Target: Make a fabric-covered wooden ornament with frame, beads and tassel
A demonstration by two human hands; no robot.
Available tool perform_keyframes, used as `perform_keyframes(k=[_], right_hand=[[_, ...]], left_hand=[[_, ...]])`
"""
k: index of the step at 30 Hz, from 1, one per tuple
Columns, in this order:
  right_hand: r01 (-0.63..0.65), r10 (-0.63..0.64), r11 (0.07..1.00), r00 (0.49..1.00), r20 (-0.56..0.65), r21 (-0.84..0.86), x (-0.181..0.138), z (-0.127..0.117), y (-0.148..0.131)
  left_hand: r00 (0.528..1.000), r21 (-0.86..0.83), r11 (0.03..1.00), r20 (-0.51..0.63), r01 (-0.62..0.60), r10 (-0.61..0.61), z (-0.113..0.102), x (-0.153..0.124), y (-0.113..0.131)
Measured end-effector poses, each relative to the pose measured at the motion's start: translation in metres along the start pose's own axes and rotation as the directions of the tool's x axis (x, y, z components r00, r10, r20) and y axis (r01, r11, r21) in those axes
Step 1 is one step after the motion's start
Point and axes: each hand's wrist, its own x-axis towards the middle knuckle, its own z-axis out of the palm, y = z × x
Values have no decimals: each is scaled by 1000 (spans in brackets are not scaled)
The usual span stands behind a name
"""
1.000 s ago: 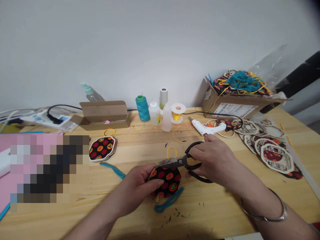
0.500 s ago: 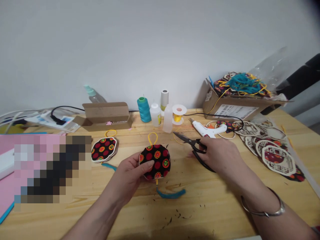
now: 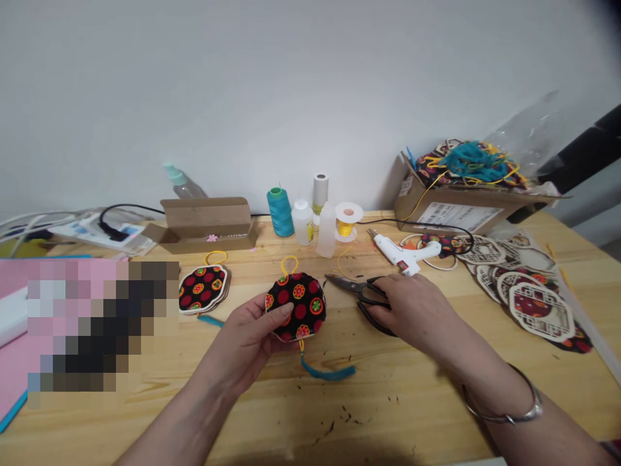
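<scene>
- Black fabric ornament [image 3: 295, 306] with red and yellow-green dots sits upright in the left hand [image 3: 242, 343], its thumb pressed on the front and the fingers curled behind the lower edge.
- Right hand [image 3: 412, 307] lies curled over the black handles of the scissors [image 3: 369, 299], gripping them low against the bench [image 3: 388, 414], with the narrow blades pointing left toward the ornament, just apart from it.
- Yellow cord loop [image 3: 289, 264] stands up from the top of the ornament, and a teal tassel [image 3: 327, 373] hangs from a short yellow cord at its bottom, lying on the bench.
- Metal bangle [image 3: 504, 408] circles the right wrist.
- Dark snippets [image 3: 339, 414] are scattered on the bench below the hands.
- Stack of finished ornaments [image 3: 202, 288] lies to the left, beside a thin yellow wire loop on top.
- Glue gun [image 3: 400, 254] lies beyond the right hand, near a spool of gold wire [image 3: 345, 226], two plastic bottles [image 3: 303, 223] and a teal thread cone [image 3: 280, 212].
- Carved wooden frames [image 3: 541, 312] spread out at the right, under a cardboard box [image 3: 460, 213] heaped with fabric and cord.
- Flat cardboard box [image 3: 204, 223] stands at the back; a pixelated patch hides the left end of the bench.
</scene>
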Motion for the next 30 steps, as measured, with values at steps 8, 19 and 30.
perform_keyframes(k=[8,19,30], right_hand=[[85,27,942,944,-329,323,-1,7,-1],[-78,-90,136,992,90,988,-1,13,-39],[-34,-51,221,998,47,975,-2,18,-38]], left_hand=[[1000,18,1000,15,4,-5,2,0,-1],[987,-9,999,152,44,-42,13,-7,-7],[978,24,997,193,71,-74,15,-7,-8]])
